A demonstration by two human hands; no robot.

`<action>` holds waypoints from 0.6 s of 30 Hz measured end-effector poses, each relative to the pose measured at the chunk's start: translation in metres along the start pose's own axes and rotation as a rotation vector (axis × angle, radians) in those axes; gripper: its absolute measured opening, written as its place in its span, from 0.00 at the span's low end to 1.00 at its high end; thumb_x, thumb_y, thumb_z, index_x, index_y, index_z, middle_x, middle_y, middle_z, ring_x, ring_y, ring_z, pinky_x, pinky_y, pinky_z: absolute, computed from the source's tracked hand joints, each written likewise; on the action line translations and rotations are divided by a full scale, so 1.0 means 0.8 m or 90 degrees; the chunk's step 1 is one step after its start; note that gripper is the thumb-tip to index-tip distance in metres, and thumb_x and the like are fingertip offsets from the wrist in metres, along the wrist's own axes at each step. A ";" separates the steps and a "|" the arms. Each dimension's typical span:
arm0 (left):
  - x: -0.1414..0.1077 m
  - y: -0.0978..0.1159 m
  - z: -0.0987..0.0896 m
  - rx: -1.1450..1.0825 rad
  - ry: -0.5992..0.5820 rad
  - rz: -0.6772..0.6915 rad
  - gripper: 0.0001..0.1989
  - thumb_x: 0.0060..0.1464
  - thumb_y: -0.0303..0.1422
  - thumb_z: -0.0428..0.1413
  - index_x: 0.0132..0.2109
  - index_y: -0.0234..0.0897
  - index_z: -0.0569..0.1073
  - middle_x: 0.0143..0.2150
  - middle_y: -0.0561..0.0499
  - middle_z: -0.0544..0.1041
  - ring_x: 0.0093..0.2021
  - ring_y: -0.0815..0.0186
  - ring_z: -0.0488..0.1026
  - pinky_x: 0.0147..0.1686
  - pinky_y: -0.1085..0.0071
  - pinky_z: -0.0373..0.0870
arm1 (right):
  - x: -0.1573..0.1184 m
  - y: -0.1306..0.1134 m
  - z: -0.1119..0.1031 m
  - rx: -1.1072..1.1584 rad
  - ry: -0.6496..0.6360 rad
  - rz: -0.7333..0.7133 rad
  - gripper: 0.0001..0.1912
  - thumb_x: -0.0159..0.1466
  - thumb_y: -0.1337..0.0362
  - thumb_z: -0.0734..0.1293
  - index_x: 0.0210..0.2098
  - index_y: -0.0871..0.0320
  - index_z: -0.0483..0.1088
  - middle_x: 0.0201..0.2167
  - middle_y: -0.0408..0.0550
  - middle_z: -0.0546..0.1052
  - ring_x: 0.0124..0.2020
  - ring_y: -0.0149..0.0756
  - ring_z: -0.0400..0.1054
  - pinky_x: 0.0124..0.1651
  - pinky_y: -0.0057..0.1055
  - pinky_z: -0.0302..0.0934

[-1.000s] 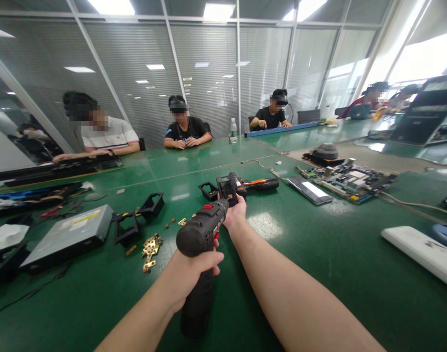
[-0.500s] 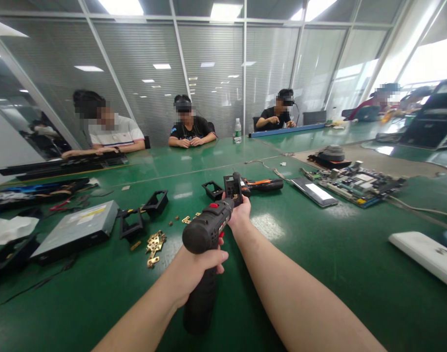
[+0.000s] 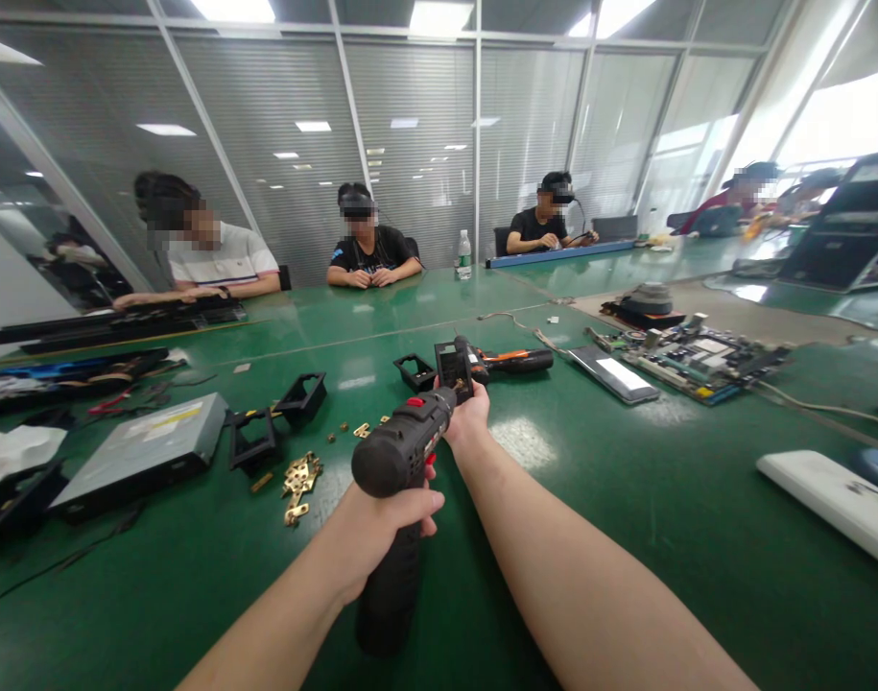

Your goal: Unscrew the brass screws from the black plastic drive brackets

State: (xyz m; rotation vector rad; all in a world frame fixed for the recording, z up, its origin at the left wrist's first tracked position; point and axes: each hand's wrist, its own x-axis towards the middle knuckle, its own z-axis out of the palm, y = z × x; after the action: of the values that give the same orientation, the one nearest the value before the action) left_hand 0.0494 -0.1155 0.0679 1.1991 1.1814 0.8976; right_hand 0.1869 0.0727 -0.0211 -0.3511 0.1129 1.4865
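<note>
My left hand (image 3: 388,526) is wrapped round the grip of a black cordless drill (image 3: 393,451) with a red switch on top. The drill points away from me, its chuck end at a small black plastic frame (image 3: 449,360). That frame is held up by my right hand (image 3: 470,415), whose fingers are partly hidden behind it. Brass-coloured bits show inside the frame; the drill tip itself is hidden. Just behind lies a second power tool (image 3: 517,362), black and orange. More black frames (image 3: 301,397) and a pile of brass plates (image 3: 301,478) lie to the left.
A metal disc drive (image 3: 147,446) sits at the left. On the right are a phone (image 3: 611,374), a circuit board (image 3: 704,360) and a white slab-like object (image 3: 827,504). A water bottle (image 3: 463,255) stands farther back, and several people sit across the green table (image 3: 626,566).
The whole view has shifted slightly. My hands keep the drill and the frame in nearly the same place against each other. A person across the table has moved their hands.
</note>
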 end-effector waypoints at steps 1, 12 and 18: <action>0.001 -0.001 0.000 -0.003 0.004 0.001 0.13 0.40 0.33 0.69 0.36 0.37 0.79 0.28 0.52 0.78 0.25 0.64 0.74 0.31 0.65 0.72 | 0.000 0.000 0.000 -0.003 -0.005 -0.001 0.19 0.74 0.56 0.69 0.59 0.59 0.72 0.55 0.54 0.77 0.49 0.42 0.76 0.50 0.44 0.75; -0.004 -0.001 0.003 0.022 0.015 0.012 0.12 0.41 0.34 0.69 0.35 0.36 0.78 0.26 0.52 0.77 0.26 0.62 0.74 0.32 0.64 0.72 | 0.000 0.002 0.000 -0.018 -0.042 -0.009 0.19 0.74 0.56 0.69 0.59 0.59 0.71 0.56 0.54 0.76 0.51 0.44 0.76 0.52 0.46 0.75; -0.007 0.004 0.006 0.054 0.009 0.014 0.12 0.43 0.35 0.69 0.35 0.37 0.77 0.27 0.52 0.78 0.27 0.62 0.75 0.34 0.64 0.72 | -0.002 0.004 0.000 -0.005 -0.061 0.008 0.19 0.74 0.55 0.69 0.58 0.60 0.72 0.54 0.53 0.77 0.48 0.42 0.76 0.49 0.43 0.75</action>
State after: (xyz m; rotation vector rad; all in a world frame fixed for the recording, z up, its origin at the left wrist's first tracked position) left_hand 0.0535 -0.1217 0.0718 1.2776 1.2293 0.8809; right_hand 0.1838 0.0713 -0.0208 -0.2850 0.0327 1.5143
